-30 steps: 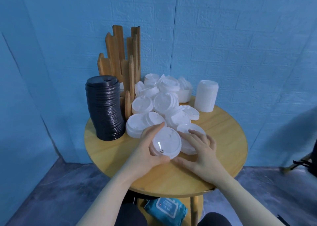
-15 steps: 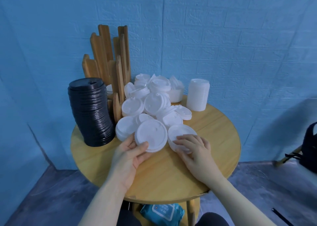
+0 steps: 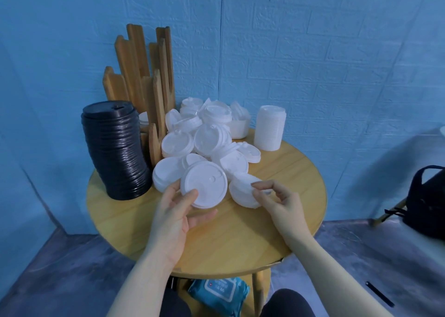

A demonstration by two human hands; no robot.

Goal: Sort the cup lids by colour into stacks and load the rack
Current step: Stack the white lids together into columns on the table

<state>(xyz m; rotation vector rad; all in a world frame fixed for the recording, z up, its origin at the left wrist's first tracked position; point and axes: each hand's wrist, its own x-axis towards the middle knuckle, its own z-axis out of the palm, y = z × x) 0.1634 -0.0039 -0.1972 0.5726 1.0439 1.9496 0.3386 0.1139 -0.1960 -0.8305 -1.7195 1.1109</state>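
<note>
White lids [image 3: 204, 133] lie in a loose heap across the middle of the round table [image 3: 298, 172], between a tall black stack [image 3: 115, 150] at the left and a neat white stack [image 3: 270, 127] at the back right; the wooden rack [image 3: 144, 75] stands behind the black stack and appears mostly unloaded. The left hand [image 3: 173, 210] grips a short stack of white lids [image 3: 204, 184] at its near edge, thumb on top and fingers beneath. The right hand [image 3: 277, 196] is apart from the left, fingers curled at the rim of another lid [image 3: 243, 191] lying just beside that stack; a firm pinch cannot be confirmed. Judged step: gathering loose white lids into the held stack. To do it well, take one lid only, check it is free of its neighbours, turn it the same way up as the stack, centre it and press until the rims nest. Keep the left-hand stack level so nothing slides off. Risk: thin lids cling in pairs or nest crooked, giving a leaning stack that will not seat in the rack
</note>
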